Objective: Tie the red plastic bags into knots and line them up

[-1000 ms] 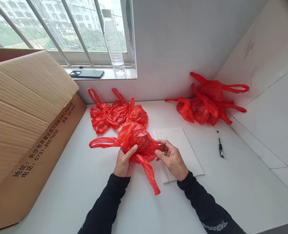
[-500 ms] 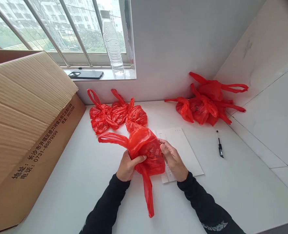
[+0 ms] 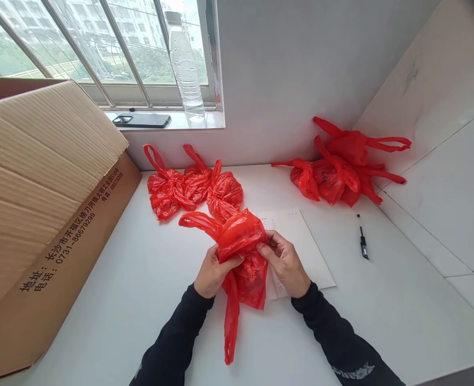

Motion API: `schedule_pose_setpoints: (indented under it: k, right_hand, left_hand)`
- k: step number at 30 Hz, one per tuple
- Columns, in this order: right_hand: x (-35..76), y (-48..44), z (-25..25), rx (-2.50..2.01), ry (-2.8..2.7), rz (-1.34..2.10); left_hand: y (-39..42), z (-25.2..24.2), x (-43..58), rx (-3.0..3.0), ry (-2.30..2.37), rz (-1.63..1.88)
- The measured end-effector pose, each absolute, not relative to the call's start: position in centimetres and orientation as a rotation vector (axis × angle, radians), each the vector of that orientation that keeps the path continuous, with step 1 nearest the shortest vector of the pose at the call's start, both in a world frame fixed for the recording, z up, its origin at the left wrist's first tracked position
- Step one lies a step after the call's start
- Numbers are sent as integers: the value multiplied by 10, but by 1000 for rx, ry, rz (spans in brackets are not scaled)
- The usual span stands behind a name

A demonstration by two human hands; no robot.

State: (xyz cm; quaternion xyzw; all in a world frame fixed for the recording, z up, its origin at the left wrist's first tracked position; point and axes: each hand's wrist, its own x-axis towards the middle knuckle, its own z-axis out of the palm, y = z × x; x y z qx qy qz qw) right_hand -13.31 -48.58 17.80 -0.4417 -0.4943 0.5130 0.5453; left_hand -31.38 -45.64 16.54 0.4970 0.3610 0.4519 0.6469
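Between my two hands is a red plastic bag (image 3: 242, 236) with something small and bunched inside, too blurred by the film to name. One handle loop sticks out to the left, the other hangs down over the table. My left hand (image 3: 215, 271) grips the bag's left side, thumb across the front. On the right side, my right hand (image 3: 287, 262) pinches the bag near its upper edge. Beneath and behind lies an open notebook (image 3: 301, 246) with handwriting, partly covered by the bag and my right hand.
Three knotted red bags (image 3: 224, 195) sit by the wall. A heap of red bags (image 3: 337, 174) fills the back right corner, a pen (image 3: 363, 244) before it. At left leans a large cardboard box (image 3: 60, 225). A phone (image 3: 144, 121) and water bottle (image 3: 186, 75) stand on the sill.
The bag has turned in my hands: its lower part now hangs further down, and the left handle has swung inward. My right hand has closed onto the bag's right side.
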Motion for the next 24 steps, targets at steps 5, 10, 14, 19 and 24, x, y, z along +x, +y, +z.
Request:
schedule_pose_setpoints:
  k: [5, 10, 14, 19, 24]
  right_hand:
    - [-134, -487, 178, -1053, -1168, 1163]
    - [-134, -488, 181, -1064, -1168, 1161]
    - [-134, -489, 184, -1045, -1145, 1184]
    - [-134, -489, 184, -1064, -1124, 1155]
    - [-135, -490, 186, -1060, -1150, 1182]
  left_hand:
    - [-458, 166, -314, 1145, 840, 1039]
    - [-458, 166, -313, 1128, 863, 1051]
    - [-459, 168, -310, 1170, 846, 982]
    - [-460, 171, -309, 1213, 829, 901]
    - [-461, 170, -311, 1212, 825, 891]
